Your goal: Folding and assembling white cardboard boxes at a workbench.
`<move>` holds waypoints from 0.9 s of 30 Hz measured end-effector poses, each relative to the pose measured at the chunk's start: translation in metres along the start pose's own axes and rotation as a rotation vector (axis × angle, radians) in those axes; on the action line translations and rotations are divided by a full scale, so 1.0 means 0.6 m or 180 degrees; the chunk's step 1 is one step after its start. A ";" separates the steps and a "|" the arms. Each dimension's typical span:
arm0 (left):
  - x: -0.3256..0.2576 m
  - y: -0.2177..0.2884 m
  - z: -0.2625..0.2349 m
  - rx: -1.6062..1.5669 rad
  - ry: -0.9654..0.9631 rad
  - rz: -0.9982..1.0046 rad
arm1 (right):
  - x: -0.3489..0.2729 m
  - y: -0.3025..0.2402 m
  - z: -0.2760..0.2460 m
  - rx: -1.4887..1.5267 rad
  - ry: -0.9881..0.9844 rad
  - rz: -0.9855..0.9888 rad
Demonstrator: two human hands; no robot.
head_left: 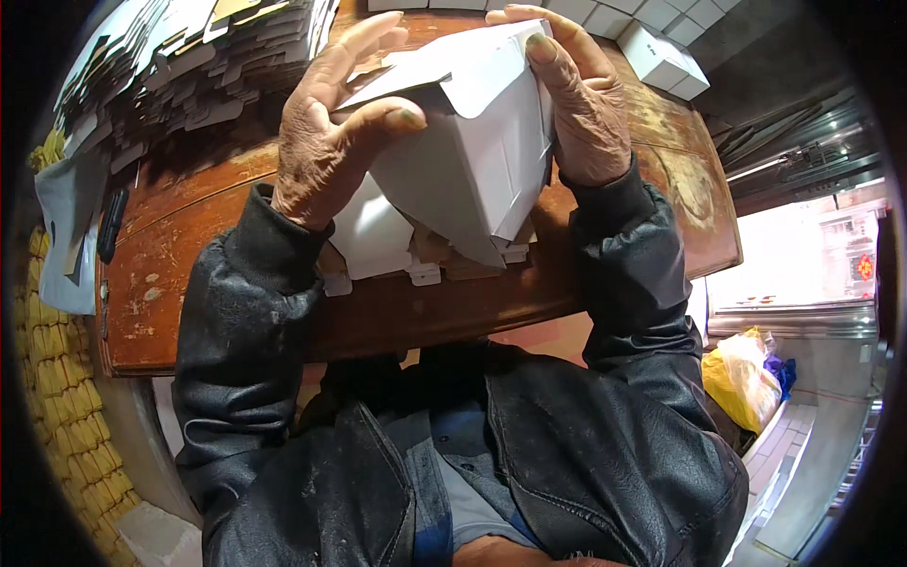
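A partly folded white cardboard box is raised above the table, tilted, with flaps standing out at its top. My left hand grips its left side, thumb on the near face and fingers behind the flap. On the right side my right hand holds it, thumb at the upper edge and fingers around the back. Under the box lies a small pile of flat white cardboard blanks near the table's front edge, partly hidden by it.
Stacks of flat cardboard blanks cover the back left of the worn wooden table. Finished white boxes stand at the back right. A black-handled tool lies by the left edge. Plastic bags sit at the lower right.
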State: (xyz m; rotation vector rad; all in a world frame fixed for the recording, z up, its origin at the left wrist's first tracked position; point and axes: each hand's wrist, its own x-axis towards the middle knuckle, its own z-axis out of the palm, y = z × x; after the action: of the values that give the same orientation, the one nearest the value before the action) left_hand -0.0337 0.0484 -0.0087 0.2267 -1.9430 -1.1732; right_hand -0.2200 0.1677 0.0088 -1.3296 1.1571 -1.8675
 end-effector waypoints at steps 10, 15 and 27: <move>0.003 0.018 -0.013 -0.0236 -0.1022 -0.0539 | -0.010 -0.007 0.019 -0.0504 0.0281 -0.0002; -0.008 0.040 -0.016 -0.1245 -0.1030 -0.0746 | -0.010 0.012 0.016 -0.1143 -0.0113 -0.0450; 0.003 -0.007 -0.047 -0.0255 -0.1476 -0.0128 | -0.019 0.014 0.035 -0.2794 -0.0039 -0.1514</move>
State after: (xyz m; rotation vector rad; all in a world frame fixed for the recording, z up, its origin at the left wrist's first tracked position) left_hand -0.0154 0.0265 -0.0050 -0.0571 -2.2880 -1.4210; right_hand -0.1967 0.1662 -0.0008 -2.2365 1.8973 -1.6731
